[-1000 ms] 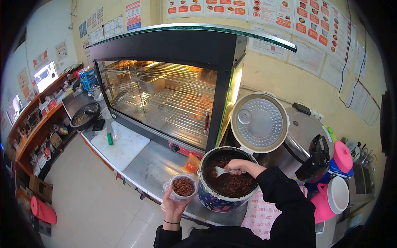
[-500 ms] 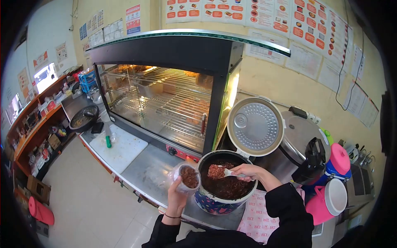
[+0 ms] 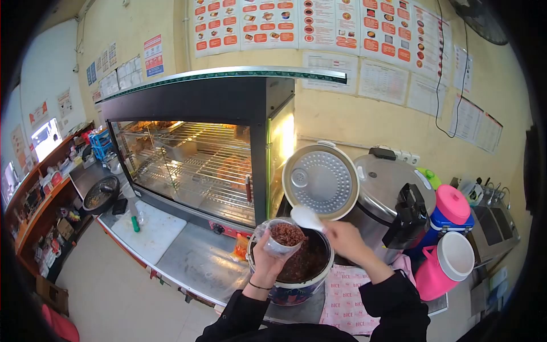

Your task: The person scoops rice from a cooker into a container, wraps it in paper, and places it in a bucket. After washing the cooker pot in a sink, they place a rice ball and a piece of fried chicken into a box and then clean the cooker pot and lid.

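Note:
My left hand (image 3: 269, 263) is wrapped round a clear plastic bag (image 3: 281, 249) of reddish-brown rice, tilted above the left part of the rice cooker. In my right hand (image 3: 347, 242) is a white rice paddle (image 3: 307, 218), its broad end up beside the bag's opening, with no rice visible on the side that shows. Below both hands stands the open rice cooker (image 3: 293, 294), patterned dark blue outside, with dark rice (image 3: 301, 264) inside. Its round metal-lined lid (image 3: 322, 181) is raised behind it.
A lit glass warming cabinet (image 3: 188, 165) stands behind the counter's left part. A white cutting board (image 3: 149, 231) with a green-handled knife (image 3: 135, 222) lies left. At right are a large steel cooker (image 3: 393, 182), a pink jug (image 3: 436, 273) and pink patterned paper (image 3: 348, 299).
The paddle, loaded with rice over the pot before, is now lifted beside the bag with no rice showing. My left hand has brought the bag over the pot. The view has shifted.

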`<state>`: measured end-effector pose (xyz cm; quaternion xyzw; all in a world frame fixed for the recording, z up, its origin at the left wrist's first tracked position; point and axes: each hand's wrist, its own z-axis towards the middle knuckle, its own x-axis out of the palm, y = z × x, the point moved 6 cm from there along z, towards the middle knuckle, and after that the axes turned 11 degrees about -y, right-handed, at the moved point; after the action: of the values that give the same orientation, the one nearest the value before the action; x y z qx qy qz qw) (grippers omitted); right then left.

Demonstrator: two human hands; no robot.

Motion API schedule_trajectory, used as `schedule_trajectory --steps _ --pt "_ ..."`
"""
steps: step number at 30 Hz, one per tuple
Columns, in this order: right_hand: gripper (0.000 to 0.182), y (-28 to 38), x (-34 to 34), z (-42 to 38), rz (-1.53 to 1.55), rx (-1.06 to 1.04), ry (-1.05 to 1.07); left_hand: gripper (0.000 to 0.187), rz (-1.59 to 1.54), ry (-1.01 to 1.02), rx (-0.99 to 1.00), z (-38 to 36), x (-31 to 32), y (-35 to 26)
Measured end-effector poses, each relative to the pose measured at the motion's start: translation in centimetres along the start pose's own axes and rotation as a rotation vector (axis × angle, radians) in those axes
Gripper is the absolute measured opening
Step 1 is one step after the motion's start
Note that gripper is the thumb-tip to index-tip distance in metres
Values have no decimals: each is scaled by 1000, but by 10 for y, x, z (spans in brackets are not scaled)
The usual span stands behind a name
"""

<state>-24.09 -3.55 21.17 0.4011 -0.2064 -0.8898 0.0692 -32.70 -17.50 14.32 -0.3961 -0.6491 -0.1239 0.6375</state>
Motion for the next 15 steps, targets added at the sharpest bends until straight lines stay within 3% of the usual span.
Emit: schedule_trajectory --steps 1,3,5,7,9,15 --pt "21 -25 1 3 134 174 10 43 -35 13 -23 0 1 2" --pt "31 -65 18 -13 538 724 263 45 -31 25 9 2 2 3" --pt "39 -53 31 -28 646 820 330 45 8 30 30 5 4 4" --pt "41 -29 42 -28 650 601 225 44 98 -4 67 8 1 9" --pt "43 -21 51 -26 409 357 166 44 144 -23 62 9 -3 13" --pt "42 -20 52 -10 238 183 73 46 46 4 -118 4 -9 22"
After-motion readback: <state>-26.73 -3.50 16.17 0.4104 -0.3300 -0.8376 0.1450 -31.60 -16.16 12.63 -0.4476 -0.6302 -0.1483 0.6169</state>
